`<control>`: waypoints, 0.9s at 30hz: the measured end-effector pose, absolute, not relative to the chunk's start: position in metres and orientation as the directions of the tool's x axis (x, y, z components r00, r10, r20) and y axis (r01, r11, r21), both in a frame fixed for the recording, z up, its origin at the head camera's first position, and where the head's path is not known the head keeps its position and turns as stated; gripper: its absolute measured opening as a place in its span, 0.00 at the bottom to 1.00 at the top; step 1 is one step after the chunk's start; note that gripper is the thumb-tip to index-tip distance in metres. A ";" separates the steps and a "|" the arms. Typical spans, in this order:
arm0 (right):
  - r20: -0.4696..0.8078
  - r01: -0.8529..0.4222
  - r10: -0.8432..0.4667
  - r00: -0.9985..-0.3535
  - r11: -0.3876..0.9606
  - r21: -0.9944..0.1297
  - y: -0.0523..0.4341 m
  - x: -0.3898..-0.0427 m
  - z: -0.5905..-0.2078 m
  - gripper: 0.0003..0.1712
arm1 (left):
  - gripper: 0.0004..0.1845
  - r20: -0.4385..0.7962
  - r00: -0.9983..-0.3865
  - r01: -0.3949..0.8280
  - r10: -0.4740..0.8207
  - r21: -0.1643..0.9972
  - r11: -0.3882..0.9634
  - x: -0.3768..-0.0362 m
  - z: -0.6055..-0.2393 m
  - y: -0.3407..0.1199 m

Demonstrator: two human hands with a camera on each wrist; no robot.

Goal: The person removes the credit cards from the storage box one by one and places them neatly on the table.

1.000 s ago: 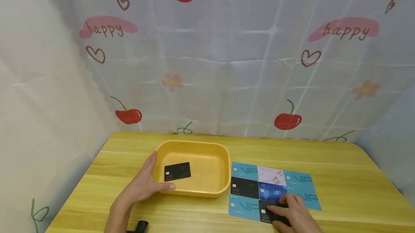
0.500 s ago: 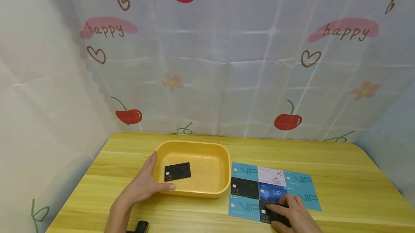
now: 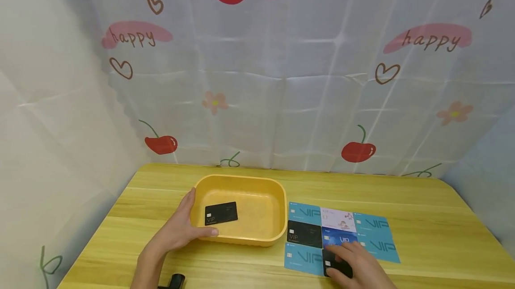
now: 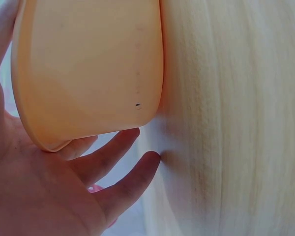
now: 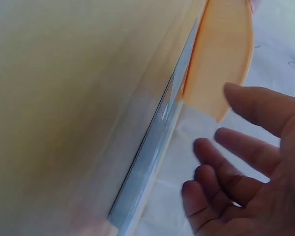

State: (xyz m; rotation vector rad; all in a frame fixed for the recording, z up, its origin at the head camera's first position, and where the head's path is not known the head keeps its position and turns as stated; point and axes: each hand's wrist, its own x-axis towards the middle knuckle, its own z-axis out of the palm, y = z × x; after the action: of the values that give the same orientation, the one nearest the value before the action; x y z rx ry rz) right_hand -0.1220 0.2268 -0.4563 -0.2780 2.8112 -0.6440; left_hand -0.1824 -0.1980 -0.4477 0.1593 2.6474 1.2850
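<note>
In the head view, my left hand [image 3: 177, 231] grips the left side of a yellow plastic tray [image 3: 257, 211], thumb over its front rim. The left wrist view shows those fingers along the tray's outer wall [image 4: 98, 64]. A black VIP card [image 3: 221, 213] lies inside it. My right hand [image 3: 360, 264] hovers, fingers loosely bent and apart, over another black card [image 3: 328, 257] in the front row of laid-out cards. In the right wrist view, the fingertips [image 5: 202, 145] stand clear of the cards [image 5: 152, 147], holding nothing.
Edge to edge with the black card lie teal VIP cards [image 3: 303, 257], a second black one [image 3: 304, 234], a blue one [image 3: 339, 236] and a white floral one [image 3: 337, 219]. A black object [image 3: 176, 281] shows at the wooden table's [image 3: 434, 217] front edge. A printed curtain [image 3: 273, 101] stands behind.
My right hand has drawn up off the front black card, its fingers spreading and shifting slightly left. The left hand and the tray have stayed put.
</note>
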 end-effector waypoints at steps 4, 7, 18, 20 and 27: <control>-0.121 -0.193 -0.274 -0.954 0.872 -0.450 0.219 -0.122 -0.450 0.29 | 0.71 -0.126 -0.976 0.010 0.177 0.785 0.619 -0.183 -0.447 -0.198; -0.052 -0.259 -0.321 -0.946 0.841 -0.476 0.212 -0.121 -0.445 0.28 | 0.71 -0.127 -0.976 0.009 0.175 0.784 0.621 -0.182 -0.447 -0.197; 0.179 -0.372 -0.330 -0.927 0.740 -0.560 0.179 -0.130 -0.425 0.22 | 0.72 -0.140 -0.977 -0.009 0.163 0.786 0.618 -0.181 -0.446 -0.196; 0.216 -0.397 -0.335 -0.917 0.735 -0.549 0.174 -0.132 -0.423 0.22 | 0.72 -0.139 -0.977 -0.008 0.164 0.787 0.617 -0.181 -0.446 -0.196; 0.217 -0.407 -0.349 -0.912 0.695 -0.592 0.153 -0.143 -0.418 0.25 | 0.72 -0.137 -0.977 -0.006 0.165 0.787 0.618 -0.181 -0.445 -0.197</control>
State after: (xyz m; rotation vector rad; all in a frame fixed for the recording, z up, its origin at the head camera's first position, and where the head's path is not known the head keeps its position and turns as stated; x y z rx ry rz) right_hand -0.1432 0.1529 -0.4177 -0.6647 2.9723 -1.0727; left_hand -0.1811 -0.1967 -0.4454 0.1319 2.6453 1.2874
